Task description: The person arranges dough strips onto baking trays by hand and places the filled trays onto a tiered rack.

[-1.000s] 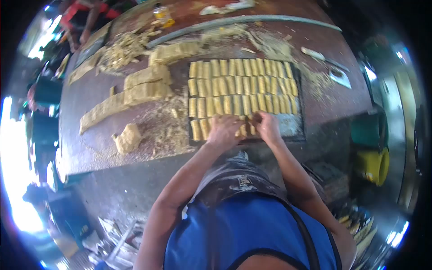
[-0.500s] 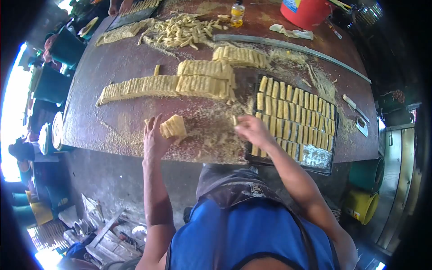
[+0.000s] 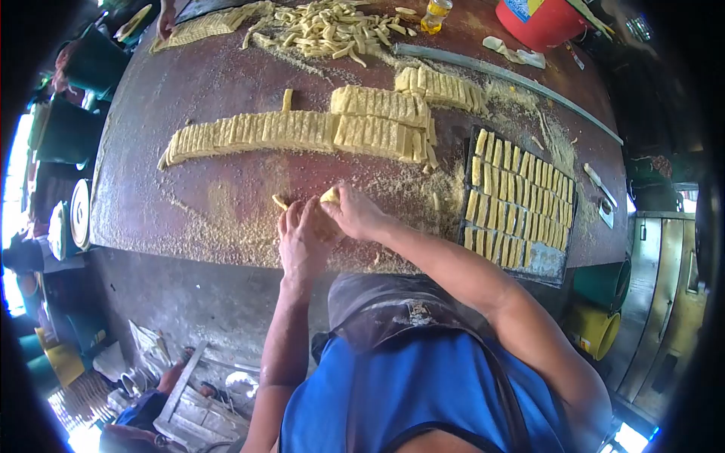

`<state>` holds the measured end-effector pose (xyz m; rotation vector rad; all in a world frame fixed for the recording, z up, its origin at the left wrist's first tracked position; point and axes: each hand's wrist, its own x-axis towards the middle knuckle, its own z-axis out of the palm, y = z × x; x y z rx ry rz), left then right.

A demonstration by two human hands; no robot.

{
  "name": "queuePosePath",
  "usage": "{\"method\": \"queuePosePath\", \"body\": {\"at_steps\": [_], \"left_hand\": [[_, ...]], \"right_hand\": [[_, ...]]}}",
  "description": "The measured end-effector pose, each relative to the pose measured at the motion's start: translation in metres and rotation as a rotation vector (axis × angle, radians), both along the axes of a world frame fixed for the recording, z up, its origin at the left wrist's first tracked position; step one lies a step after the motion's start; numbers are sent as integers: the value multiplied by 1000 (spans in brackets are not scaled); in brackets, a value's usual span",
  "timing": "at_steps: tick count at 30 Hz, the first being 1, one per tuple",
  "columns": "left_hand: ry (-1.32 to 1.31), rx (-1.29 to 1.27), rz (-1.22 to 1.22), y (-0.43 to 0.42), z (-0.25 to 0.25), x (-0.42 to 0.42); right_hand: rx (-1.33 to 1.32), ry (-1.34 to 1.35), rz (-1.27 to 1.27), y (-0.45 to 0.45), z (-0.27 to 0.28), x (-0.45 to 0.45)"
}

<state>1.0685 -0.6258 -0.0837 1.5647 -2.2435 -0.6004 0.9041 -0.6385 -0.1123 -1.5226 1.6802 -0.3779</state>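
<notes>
- The left hand [image 3: 302, 240] is bent, with its fingers pointing away from the body. A bit of dough [image 3: 280, 201] pokes out by its fingertips. I cannot tell if the fingers press on it, because the hand hides most of what is there.
- The right hand [image 3: 359, 217] is just beside the left one. Its fingers are together on a small dough piece [image 3: 330, 195].
- Both hands are low over the near part of the table [image 3: 204, 196], with crumbs all around them.
- Ahead of the hands and off to the left is a long row of dough sticks [image 3: 257, 132]. One loose stick [image 3: 288, 100] stands out just behind it.
- Ahead and a little right of the hands is a stack of dough sticks [image 3: 381, 124], touching the long row.
- To the right of the hands, well apart, is a black tray [image 3: 544, 260] with lines of dough sticks on it. The corner nearest the body is bare.
- Past the tray, farther right, is a knife [image 3: 596, 180].
- Far ahead of the hands are a big messy pile of dough strips [image 3: 332, 30] and a long bar [image 3: 513, 78].
</notes>
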Motion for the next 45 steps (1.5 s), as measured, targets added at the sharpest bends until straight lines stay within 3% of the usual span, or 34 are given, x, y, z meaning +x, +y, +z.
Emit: {"method": "queuePosePath", "body": {"at_steps": [1,3,4,5,7,9,11,12,15,16,17,19,21,23,24,25,27,28,29,30,31,33,37,40,45], "left_hand": [[-2,3,-8,1,-1,1],[-44,19,-22,-1,-1,1],[-43,18,-31,-2,3,1],[-33,64,-41,-4,12,2],[-17,106,-74,-7,24,-4],[59,-46,-77,-7,31,-11],[93,-68,-119,-8,32,-28],[0,-85,-187,-5,29,-40],[-101,-139,-295,3,-7,-70],[-106,-157,-260,8,-13,-77],[-115,-175,-223,14,-9,-86],[-147,-162,-242,25,-9,-93],[-261,-247,-283,25,-21,-100],[-311,-117,-239,36,-8,-114],[-254,-191,-223,39,-11,-113],[-199,-263,-201,43,-15,-117],[-82,-319,-209,64,3,-144],[36,-377,-192,76,9,-158],[41,-383,-196,86,10,-179],[72,-369,-309,98,12,-206],[102,-351,-422,111,13,-234],[136,-377,-552,144,22,-288],[-26,-109,-861,198,23,-357],[-124,-197,-973,216,3,-377],[-45,-256,-1100,199,-11,-368]], "right_hand": [[3,-2,-8,1,11,-3],[261,-317,-133,-3,29,-18],[289,-516,-195,-3,-2,-28],[287,-518,-208,1,-9,-34],[5,-773,-322,10,-18,-54],[-47,-728,-236,13,-24,-69],[205,-167,-149,11,4,-63],[243,-14,-114,11,23,-64],[294,76,-120,17,48,-71],[83,189,-120,21,17,-71],[75,177,-123,23,13,-77],[25,-96,-170,31,5,-94],[-81,-119,-267,54,-21,-118],[-76,-686,-432,84,-4,-160],[-215,-783,-546,116,16,-182],[-129,-673,-603,151,52,-216],[-124,-730,-689,213,52,-284],[-146,-532,-663,243,51,-315],[-214,-125,-645,272,40,-344],[-50,-127,-708,294,52,-359],[-56,-126,-715,307,50,-365],[58,169,-686,328,39,-368],[-219,286,-703,341,7,-358],[-119,301,-799,341,15,-361],[-98,299,-826,336,16,-352]]}}
